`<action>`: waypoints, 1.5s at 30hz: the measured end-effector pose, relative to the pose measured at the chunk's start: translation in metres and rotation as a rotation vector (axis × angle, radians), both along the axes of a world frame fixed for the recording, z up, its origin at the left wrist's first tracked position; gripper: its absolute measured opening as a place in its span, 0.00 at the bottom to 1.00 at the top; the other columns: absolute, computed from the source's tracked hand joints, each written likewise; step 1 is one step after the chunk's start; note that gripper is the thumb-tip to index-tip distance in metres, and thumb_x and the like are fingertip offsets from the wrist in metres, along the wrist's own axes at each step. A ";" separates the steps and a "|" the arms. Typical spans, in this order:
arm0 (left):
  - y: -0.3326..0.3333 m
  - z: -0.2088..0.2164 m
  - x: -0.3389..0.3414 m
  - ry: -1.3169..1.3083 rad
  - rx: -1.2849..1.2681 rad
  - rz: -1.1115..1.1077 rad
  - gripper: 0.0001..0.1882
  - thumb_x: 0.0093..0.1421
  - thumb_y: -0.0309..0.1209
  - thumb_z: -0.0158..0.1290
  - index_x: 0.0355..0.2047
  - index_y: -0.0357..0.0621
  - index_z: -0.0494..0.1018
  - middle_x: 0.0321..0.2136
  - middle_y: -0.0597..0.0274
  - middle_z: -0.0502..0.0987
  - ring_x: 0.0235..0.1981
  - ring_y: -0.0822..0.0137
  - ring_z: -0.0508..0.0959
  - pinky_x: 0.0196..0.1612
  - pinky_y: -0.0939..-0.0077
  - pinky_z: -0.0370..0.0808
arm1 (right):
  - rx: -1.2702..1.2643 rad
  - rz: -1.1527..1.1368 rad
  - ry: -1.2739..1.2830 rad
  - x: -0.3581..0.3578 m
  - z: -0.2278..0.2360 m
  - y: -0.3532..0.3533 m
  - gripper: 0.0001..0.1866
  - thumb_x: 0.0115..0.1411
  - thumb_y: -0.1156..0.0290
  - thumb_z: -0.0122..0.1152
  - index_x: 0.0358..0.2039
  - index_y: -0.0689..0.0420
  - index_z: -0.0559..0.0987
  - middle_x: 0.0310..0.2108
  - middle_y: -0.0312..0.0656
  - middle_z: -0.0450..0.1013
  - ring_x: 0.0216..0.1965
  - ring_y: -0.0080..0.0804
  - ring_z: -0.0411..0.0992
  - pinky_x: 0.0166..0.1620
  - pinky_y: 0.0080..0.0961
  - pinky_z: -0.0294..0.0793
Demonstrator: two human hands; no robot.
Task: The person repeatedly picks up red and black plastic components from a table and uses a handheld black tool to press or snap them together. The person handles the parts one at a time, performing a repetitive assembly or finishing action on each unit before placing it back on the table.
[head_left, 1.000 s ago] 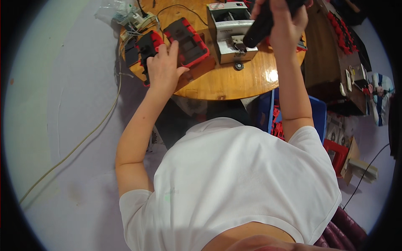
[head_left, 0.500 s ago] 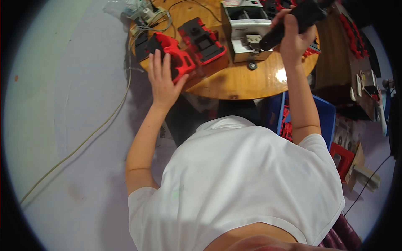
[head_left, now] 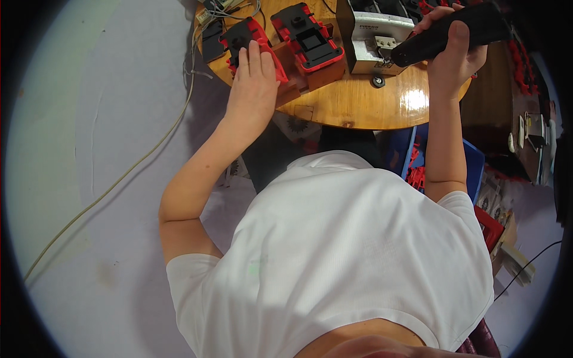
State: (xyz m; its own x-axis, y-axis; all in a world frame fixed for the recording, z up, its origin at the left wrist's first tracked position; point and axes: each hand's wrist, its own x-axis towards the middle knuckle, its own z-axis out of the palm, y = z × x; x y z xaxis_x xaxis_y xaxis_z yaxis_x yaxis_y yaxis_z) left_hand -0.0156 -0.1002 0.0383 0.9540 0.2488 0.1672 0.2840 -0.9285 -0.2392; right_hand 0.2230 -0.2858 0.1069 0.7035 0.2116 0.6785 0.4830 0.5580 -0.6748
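Note:
My left hand (head_left: pixel 253 89) lies over a red and black plastic housing (head_left: pixel 240 36), fingers stretched flat along its near side; the thumb is hidden. The housing sits face up on a wooden block. Beside it, a second red and black housing (head_left: pixel 310 42) rests on another wooden block (head_left: pixel 328 72). My right hand (head_left: pixel 456 65) is wrapped round a black electric screwdriver (head_left: pixel 441 37), held nearly level and pointing left. Its tip is at the small metal outlet of a silver screw feeder (head_left: pixel 373 33); whether a screw is on it is too small to tell.
A small dark round part (head_left: pixel 378 81) lies on the round wooden table (head_left: pixel 358 107) before the feeder. Cables (head_left: pixel 230 9) gather at the back left. Below the table's right edge stands a blue bin (head_left: pixel 471 164) with red parts. A beige cable (head_left: pixel 143 156) crosses the left side.
The left housing, tilted with its red side showing, now lies face up on its block under my left hand. The screwdriver has swung more level, its tip staying near the feeder. The view has shifted.

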 end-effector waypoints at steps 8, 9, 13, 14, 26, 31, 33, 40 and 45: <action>-0.011 -0.017 0.006 -0.080 -0.218 0.023 0.42 0.62 0.50 0.55 0.59 0.22 0.59 0.63 0.24 0.56 0.65 0.30 0.58 0.67 0.51 0.60 | 0.067 0.103 -0.070 0.021 -0.017 -0.009 0.16 0.65 0.64 0.60 0.44 0.63 0.71 0.29 0.45 0.75 0.27 0.30 0.75 0.30 0.27 0.78; -0.010 -0.012 0.007 -0.041 -0.203 0.042 0.42 0.61 0.52 0.55 0.60 0.26 0.60 0.63 0.26 0.57 0.64 0.32 0.60 0.64 0.50 0.63 | 0.022 0.019 -0.059 0.015 -0.013 -0.007 0.21 0.65 0.58 0.61 0.47 0.62 0.70 0.31 0.44 0.73 0.26 0.29 0.74 0.28 0.26 0.76; 0.010 0.045 0.053 -0.161 -0.686 0.130 0.28 0.63 0.51 0.53 0.49 0.37 0.73 0.54 0.41 0.73 0.57 0.44 0.72 0.56 0.58 0.70 | 0.064 -0.106 -0.208 0.029 -0.030 -0.003 0.24 0.63 0.54 0.65 0.46 0.60 0.69 0.29 0.41 0.72 0.22 0.26 0.71 0.25 0.24 0.74; 0.020 0.042 0.065 -0.310 -0.663 0.015 0.28 0.64 0.51 0.52 0.48 0.37 0.74 0.52 0.43 0.75 0.56 0.45 0.73 0.56 0.60 0.70 | 0.088 -0.113 -0.206 0.029 -0.032 0.002 0.23 0.63 0.54 0.65 0.45 0.60 0.69 0.29 0.41 0.72 0.22 0.25 0.71 0.25 0.24 0.73; 0.022 -0.023 0.129 -0.015 -0.193 -0.091 0.49 0.60 0.68 0.47 0.67 0.42 0.59 0.69 0.44 0.55 0.71 0.38 0.47 0.69 0.48 0.55 | 0.090 -0.079 -0.216 0.039 -0.054 0.015 0.19 0.62 0.60 0.67 0.42 0.57 0.69 0.26 0.36 0.71 0.21 0.21 0.69 0.25 0.20 0.70; 0.026 -0.007 0.127 -0.052 -0.513 -0.114 0.45 0.62 0.63 0.49 0.68 0.42 0.59 0.70 0.45 0.53 0.72 0.42 0.47 0.70 0.54 0.52 | 0.107 -0.046 -0.177 0.034 -0.058 0.019 0.21 0.62 0.61 0.67 0.46 0.57 0.66 0.26 0.36 0.71 0.21 0.22 0.68 0.25 0.19 0.71; 0.051 -0.008 0.124 -0.217 -0.805 -0.219 0.40 0.64 0.56 0.51 0.67 0.42 0.59 0.70 0.46 0.53 0.71 0.43 0.51 0.71 0.55 0.50 | 0.103 -0.042 -0.170 0.033 -0.058 0.020 0.21 0.62 0.61 0.67 0.46 0.57 0.66 0.26 0.36 0.71 0.22 0.22 0.68 0.26 0.20 0.71; 0.102 -0.030 0.094 -0.201 -0.226 0.091 0.36 0.66 0.58 0.43 0.64 0.46 0.64 0.60 0.44 0.68 0.65 0.46 0.64 0.64 0.57 0.62 | 0.069 -0.010 -0.207 0.033 -0.061 0.023 0.20 0.62 0.63 0.68 0.45 0.57 0.67 0.27 0.36 0.70 0.22 0.21 0.68 0.26 0.20 0.70; 0.108 -0.023 0.097 -0.072 -0.695 0.164 0.43 0.61 0.67 0.44 0.64 0.47 0.64 0.43 0.48 0.80 0.54 0.50 0.76 0.55 0.56 0.70 | 0.055 0.014 -0.307 0.033 -0.059 0.029 0.19 0.61 0.64 0.69 0.43 0.56 0.68 0.28 0.34 0.70 0.22 0.19 0.65 0.26 0.20 0.68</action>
State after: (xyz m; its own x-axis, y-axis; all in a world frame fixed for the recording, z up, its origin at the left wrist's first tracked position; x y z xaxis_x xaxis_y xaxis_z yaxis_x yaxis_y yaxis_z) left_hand 0.0812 0.0076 0.0149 0.8877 0.4600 -0.0213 0.4262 -0.8032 0.4163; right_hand 0.2564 -0.2564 0.0474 0.4614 0.1765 0.8695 0.6514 0.5979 -0.4671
